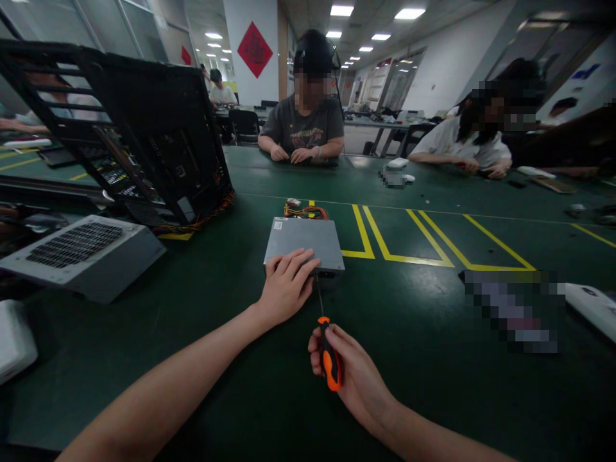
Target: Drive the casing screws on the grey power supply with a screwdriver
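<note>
A grey metal power supply unit (303,239) lies on the green table in front of me, a bundle of coloured cables (308,210) at its far side. My left hand (287,285) grips its near edge, fingers over the top face and thumb down by the near side. Wrapped around the orange and black handle of a screwdriver (331,359) is my right hand (353,366). The screwdriver's thin shaft points away from me to the near side of the unit, right beside my left thumb. Its tip is hard to make out there.
At the left stands an open black computer case (158,128), with another power supply (86,253) nearer me. Yellow tape lines (409,260) mark the green table (414,385). A white device (594,311) lies at the right. People sit across (308,122) and at the right (462,141).
</note>
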Demonstrator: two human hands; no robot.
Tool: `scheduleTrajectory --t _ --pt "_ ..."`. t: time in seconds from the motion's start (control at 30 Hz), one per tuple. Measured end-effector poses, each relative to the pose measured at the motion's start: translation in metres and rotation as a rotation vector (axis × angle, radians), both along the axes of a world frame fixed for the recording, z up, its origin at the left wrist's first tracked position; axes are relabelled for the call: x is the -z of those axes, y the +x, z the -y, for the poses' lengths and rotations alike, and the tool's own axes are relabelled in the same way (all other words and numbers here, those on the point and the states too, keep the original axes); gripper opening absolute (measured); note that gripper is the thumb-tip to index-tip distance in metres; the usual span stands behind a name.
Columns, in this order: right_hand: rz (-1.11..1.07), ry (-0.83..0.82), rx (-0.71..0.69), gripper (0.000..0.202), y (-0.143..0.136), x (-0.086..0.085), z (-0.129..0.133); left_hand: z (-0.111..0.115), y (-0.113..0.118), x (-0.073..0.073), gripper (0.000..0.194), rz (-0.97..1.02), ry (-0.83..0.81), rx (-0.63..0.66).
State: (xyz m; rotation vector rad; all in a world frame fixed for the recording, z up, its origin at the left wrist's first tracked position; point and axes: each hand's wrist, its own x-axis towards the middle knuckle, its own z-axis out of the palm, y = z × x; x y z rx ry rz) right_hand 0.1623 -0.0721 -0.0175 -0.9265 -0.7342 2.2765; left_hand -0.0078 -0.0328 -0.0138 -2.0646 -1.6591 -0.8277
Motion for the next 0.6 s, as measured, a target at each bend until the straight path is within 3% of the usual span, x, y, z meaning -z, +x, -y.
scheduleTrajectory --t 0.23,0.43,0.6 --pt "-0.05 -0.104 -0.051 0.029 0.0002 0.0027 -0.003 0.0012 -0.0015 0.0 0.036 -0.011 0.001 0.019" --pt "-0.054 -0.052 -0.042 0.011 -0.0005 0.0038 -0.003 0.0013 -0.0023 0.0001 0.035 -0.01 0.003 0.028" --pt "-0.052 -0.049 -0.035 0.009 -0.002 0.0008 -0.0038 0.0006 -0.0029 -0.0008 0.031 0.009 0.009 0.026"
